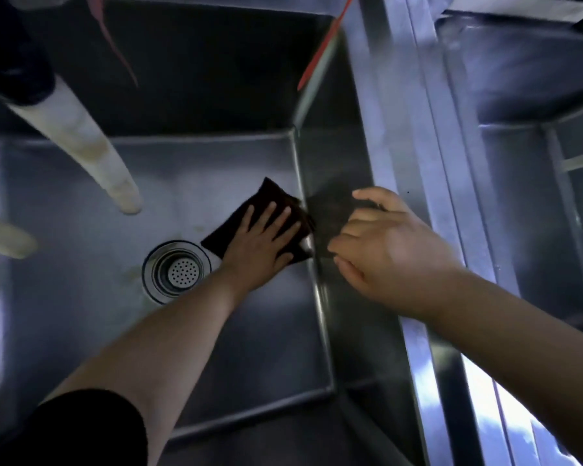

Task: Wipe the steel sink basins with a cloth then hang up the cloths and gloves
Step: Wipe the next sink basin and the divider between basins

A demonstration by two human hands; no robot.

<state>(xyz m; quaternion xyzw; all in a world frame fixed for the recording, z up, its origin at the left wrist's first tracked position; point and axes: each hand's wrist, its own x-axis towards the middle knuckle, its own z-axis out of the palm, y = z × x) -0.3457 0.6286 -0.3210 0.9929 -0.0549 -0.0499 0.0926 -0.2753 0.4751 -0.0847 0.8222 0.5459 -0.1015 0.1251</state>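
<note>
Wiping the floor of the left sink basin with a dark cloth

The left hand (266,243) lies flat on the dark cloth (276,205), fingers straight and spread, so the palm's whole weight bears the fabric against the basin floor (81,297), close to the right wall (334,163) and just beside the drain (176,271). That flat press suits scrubbing into the seam where floor meets wall. The right hand (384,245) hovers above the same wall with fingers loosely curled; something dark shows under its fingertips, but I cannot tell whether it holds a second cloth or that is only a reflection. Two pale spouts (91,142) hang over the basin. The second basin (535,196) lies across the steel divider (428,183). No gloves are in view, so hanging up looks some way off.
</note>
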